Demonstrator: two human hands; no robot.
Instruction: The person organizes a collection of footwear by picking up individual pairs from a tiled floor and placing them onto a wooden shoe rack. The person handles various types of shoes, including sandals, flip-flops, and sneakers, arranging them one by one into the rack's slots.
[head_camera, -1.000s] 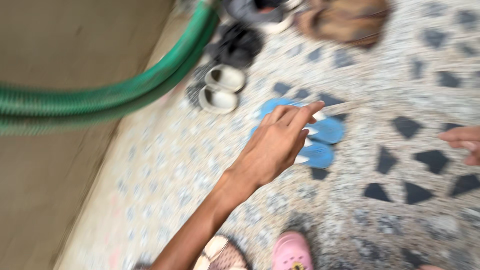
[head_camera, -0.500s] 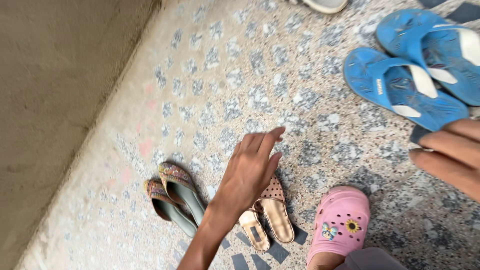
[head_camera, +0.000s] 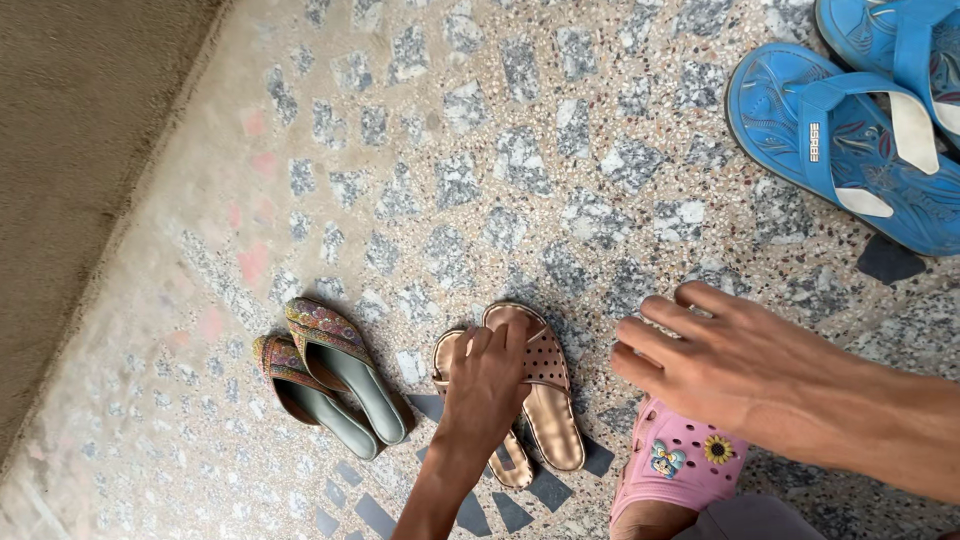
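Observation:
My left hand (head_camera: 488, 388) lies on a pair of tan perforated sandals (head_camera: 548, 402) on the stone floor, with its fingers curled over their straps. My right hand (head_camera: 735, 368) hovers with fingers spread and nothing in it. It is just right of the sandals and over the toe of a pink clog (head_camera: 672, 462) with a sunflower charm. The clog is on a foot at the bottom edge. A pair of embroidered slippers with grey insoles (head_camera: 335, 378) lies left of the sandals.
Two blue flip-flops (head_camera: 845, 150) lie at the top right. A rough brown wall (head_camera: 80, 160) runs along the left side. The floor (head_camera: 480, 150) is speckled stone with grey chips.
The view swung down from a green hose and other shoes to the floor near my feet. My left hand dropped onto the tan sandals; my right hand came in over the pink clog.

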